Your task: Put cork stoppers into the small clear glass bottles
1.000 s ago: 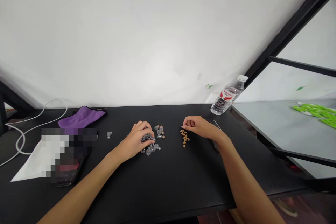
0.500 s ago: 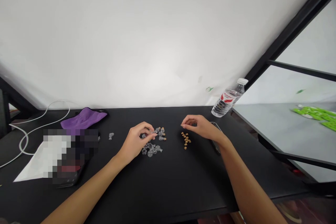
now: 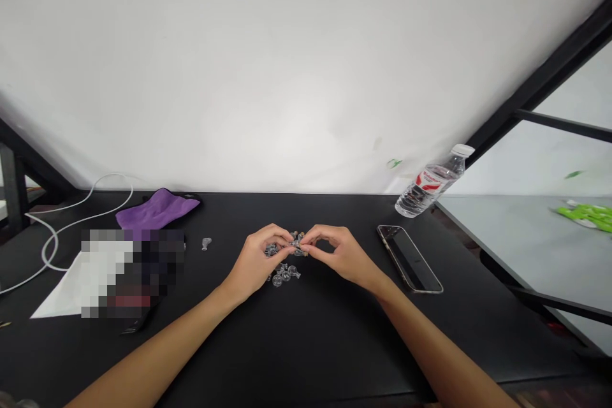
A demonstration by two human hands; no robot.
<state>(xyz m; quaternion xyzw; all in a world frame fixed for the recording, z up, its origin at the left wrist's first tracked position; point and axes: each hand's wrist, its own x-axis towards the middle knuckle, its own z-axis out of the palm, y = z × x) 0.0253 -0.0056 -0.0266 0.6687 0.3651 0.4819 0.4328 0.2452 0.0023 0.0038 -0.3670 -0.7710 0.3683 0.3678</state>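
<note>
Right hand [image 3: 337,254] is now sitting up against the left hand [image 3: 261,255], having crossed over from the loose corks; it's also uncovering the phone [image 3: 410,259], which the arm was mostly hiding half a second back. Both hands are now meeting over the bottle pile. Left thumb and fingers are pinching a small clear bottle [image 3: 295,243], rest of the hand loosely curled. Right thumb and index are closing at that bottle's other end, nearly tip to tip, other fingers bent in; can't tell if a cork is between them, fingertips are covering it. Bottle is being held just above the pile, between the two hands. Progress: a few corked bottles [image 3: 298,253] are lying behind the fingertips, partly blocked, so that small batch is looking done. More bottles without visible corks [image 3: 285,276] are lying in front and under the left hand; can't count them. One stray bottle [image 3: 206,243] is lying well apart on the left, no cork showing. Loose corks aren't showing now, probably being hidden by the right hand. My read: still early, more bottles are waiting than are stoppered. Water bottle [image 3: 430,185] is leaning at the back right, not being touched.
</note>
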